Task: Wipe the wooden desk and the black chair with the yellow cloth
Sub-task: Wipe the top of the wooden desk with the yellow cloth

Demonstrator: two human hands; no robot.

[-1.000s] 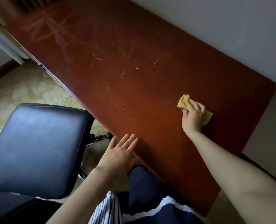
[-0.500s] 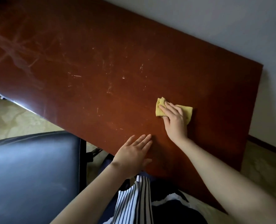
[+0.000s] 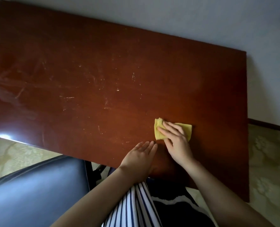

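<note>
Right hand (image 3: 177,141) is lying flat on the cloth (image 3: 159,133), fingers straight and close together, pressing it onto the desk (image 3: 103,63) rather than gripping it. The cloth is folded small and sits right under those fingers, with a bit sticking out on either side.

Left hand (image 3: 139,158) is flat on the desk too, fingers together, holding nothing. It's just beside the right hand, on its thumb side.

What I'd worry about: with no real grip, a fast stroke could leave the cloth behind or bunch it up under the palm. And a sweep toward the thumb side runs straight into the left hand unless it shifts.

Also, the pad is tiny. The pale scuffs and smears well beyond the fingertips look easy to miss between narrow passes. The chair (image 3: 37,194), down behind the left wrist, looks like it's yet to be wiped.
</note>
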